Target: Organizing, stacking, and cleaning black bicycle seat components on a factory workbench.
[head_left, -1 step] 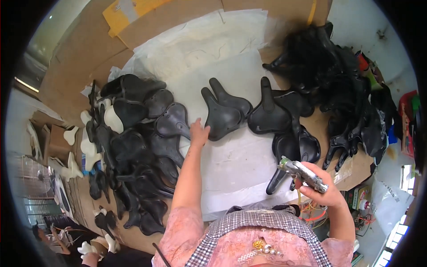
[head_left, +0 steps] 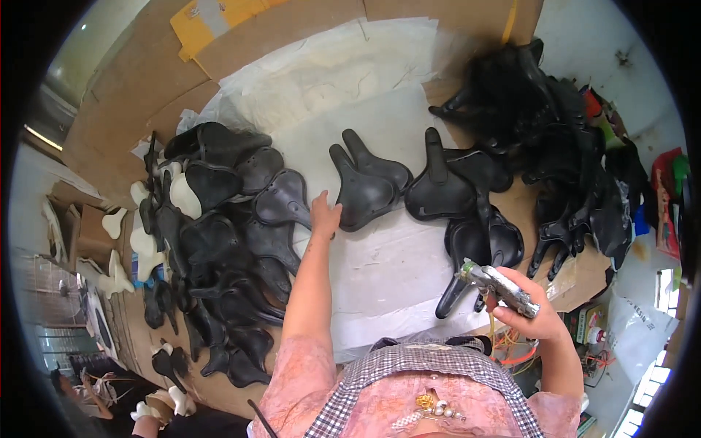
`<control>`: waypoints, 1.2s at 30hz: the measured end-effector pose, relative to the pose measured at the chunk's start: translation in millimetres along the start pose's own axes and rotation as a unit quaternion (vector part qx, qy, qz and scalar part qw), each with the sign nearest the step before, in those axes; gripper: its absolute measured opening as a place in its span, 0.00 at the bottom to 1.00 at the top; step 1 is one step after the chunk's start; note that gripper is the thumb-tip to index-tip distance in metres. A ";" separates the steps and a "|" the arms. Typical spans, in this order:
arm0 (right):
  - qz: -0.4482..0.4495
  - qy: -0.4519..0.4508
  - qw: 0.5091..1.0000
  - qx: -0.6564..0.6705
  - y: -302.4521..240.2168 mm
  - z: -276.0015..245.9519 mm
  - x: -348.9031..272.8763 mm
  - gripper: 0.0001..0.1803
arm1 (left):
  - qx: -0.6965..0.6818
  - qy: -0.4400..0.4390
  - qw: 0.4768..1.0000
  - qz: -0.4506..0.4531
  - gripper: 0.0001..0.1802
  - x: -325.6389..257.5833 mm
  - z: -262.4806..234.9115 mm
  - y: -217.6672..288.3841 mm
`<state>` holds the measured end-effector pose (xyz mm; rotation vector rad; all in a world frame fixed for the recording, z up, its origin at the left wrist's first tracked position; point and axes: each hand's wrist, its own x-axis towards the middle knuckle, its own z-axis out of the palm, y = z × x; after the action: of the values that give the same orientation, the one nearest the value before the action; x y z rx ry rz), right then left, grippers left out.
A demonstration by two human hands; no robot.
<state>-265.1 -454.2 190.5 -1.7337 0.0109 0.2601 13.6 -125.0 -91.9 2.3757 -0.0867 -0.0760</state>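
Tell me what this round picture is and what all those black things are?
A camera worn on a person's head looks down at their work, and its lens bends everything into a circle. The two arms coming up from below are that person's own. The left hand reaches out and touches a black bicycle saddle lying on a white sheet. The right hand holds a metal tool like a small gun. More saddles are piled on the left and on the right.

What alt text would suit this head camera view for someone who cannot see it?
A person's left hand reaches to a black bicycle saddle on a white sheet, while the right hand grips a metal tool. More saddles are piled on both sides.
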 end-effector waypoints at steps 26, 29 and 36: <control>0.037 0.082 0.991 -0.103 -40.8 20.1 -0.2 0.27 | -0.453 0.040 0.880 -0.135 0.26 -23.1 -82.4 -22.6; -0.030 0.122 0.989 -0.082 -39.9 16.1 27.2 0.27 | -0.540 0.034 0.829 -0.144 0.22 -13.1 -106.6 -28.5; -0.042 0.119 0.990 -0.060 -31.4 6.8 25.7 0.28 | -0.538 -0.103 0.824 -0.146 0.24 50.5 -11.6 22.3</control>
<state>-236.3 -438.3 215.4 -1.8721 0.0984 -0.0087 63.9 -137.4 -69.6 1.2132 0.1824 -0.4142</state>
